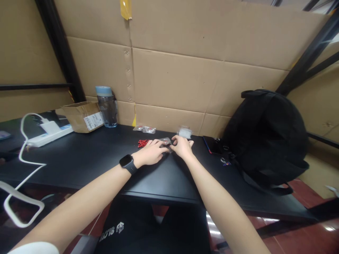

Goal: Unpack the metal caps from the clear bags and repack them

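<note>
Both hands meet over the middle of the black table. My left hand (150, 153), with a dark watch on its wrist, has its fingers and thumb closed on a small clear plastic bag (166, 140) with something red in it. My right hand (182, 147) has bent fingers pinching the bag's right side; its fingertips are slightly blurred. Just left of the bag, a bundle of red pieces (142, 143) lies partly behind my left hand. Behind my right hand is a whitish clear packet (185, 132). Several small clear packets (144, 129) lie near the cardboard wall.
On the left are a blue-lidded bottle (107, 107), an open cardboard box (82, 118) and a white power strip (50, 135) with a cable. A large black backpack (267, 137) stands at right, beside a dark flat object (212, 144) and a keyring (225, 162). Cardboard (172, 81) walls the back.
</note>
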Action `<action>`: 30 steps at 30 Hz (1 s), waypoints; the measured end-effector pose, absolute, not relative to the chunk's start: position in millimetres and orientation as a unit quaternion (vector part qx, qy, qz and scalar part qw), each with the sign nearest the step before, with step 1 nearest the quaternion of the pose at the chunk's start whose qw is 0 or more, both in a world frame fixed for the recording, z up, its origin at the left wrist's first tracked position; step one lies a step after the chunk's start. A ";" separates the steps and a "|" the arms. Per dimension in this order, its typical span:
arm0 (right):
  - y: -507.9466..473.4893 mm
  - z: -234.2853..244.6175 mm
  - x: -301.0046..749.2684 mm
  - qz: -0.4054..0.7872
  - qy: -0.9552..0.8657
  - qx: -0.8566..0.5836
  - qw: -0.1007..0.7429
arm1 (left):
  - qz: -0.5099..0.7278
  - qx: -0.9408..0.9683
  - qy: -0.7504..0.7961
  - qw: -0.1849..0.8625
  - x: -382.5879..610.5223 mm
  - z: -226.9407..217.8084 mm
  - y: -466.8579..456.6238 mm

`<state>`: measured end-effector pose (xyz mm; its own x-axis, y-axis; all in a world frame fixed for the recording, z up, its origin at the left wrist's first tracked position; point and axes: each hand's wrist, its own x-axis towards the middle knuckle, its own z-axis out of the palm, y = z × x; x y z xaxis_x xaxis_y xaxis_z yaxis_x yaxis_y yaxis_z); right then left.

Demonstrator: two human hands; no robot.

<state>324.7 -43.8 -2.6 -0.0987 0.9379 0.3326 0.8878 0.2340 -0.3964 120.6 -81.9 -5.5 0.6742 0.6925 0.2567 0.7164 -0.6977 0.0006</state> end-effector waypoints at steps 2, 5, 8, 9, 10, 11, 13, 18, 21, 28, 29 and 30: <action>-43.8 -4.7 321.7 0.013 -0.747 -0.614 0.255 | -0.113 -0.913 -0.389 0.041 118.8 -4.5 -81.3; -43.2 -8.9 314.3 -0.055 -0.762 -0.597 0.246 | -0.098 -0.913 -0.396 0.022 115.4 -3.4 -79.8; -43.2 -12.6 307.2 -0.106 -0.779 -0.576 0.226 | -0.082 -0.911 -0.403 -0.002 112.5 -2.3 -77.9; -43.3 -13.8 305.4 -0.118 -0.782 -0.572 0.218 | -0.077 -0.912 -0.404 -0.012 111.8 -1.8 -77.1; -43.5 -14.9 304.0 -0.127 -0.784 -0.571 0.211 | -0.072 -0.912 -0.402 -0.021 111.2 -1.4 -76.4; -43.6 -16.0 302.8 -0.134 -0.783 -0.571 0.207 | -0.069 -0.913 -0.400 -0.028 110.8 -1.0 -75.7; -43.6 -17.7 301.1 -0.142 -0.777 -0.577 0.208 | -0.067 -0.915 -0.395 -0.038 110.3 -0.8 -74.6; -40.5 -12.5 307.4 -0.083 -0.786 -0.562 0.244 | -0.087 -0.916 -0.388 -0.048 107.8 -0.5 -74.8; -38.2 -3.5 325.2 0.043 -0.816 -0.506 0.274 | -0.083 -0.923 -0.371 -0.063 103.6 1.8 -74.9; -41.0 3.1 370.8 0.106 -0.804 -0.498 0.306 | -0.190 -0.900 -0.391 -0.025 103.8 -2.1 -65.3; -40.8 1.5 371.5 0.093 -0.814 -0.498 0.284 | -0.206 -0.891 -0.404 -0.007 106.0 -3.8 -64.4; -40.2 -0.6 370.5 0.085 -0.822 -0.496 0.267 | -0.216 -0.884 -0.414 0.012 108.4 -5.4 -63.9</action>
<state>370.5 -40.2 -0.6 -0.3656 0.8608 0.3541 0.7705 0.4933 -0.4038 108.4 -63.9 -5.4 0.5631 0.7274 0.3922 0.7374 -0.6565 0.1589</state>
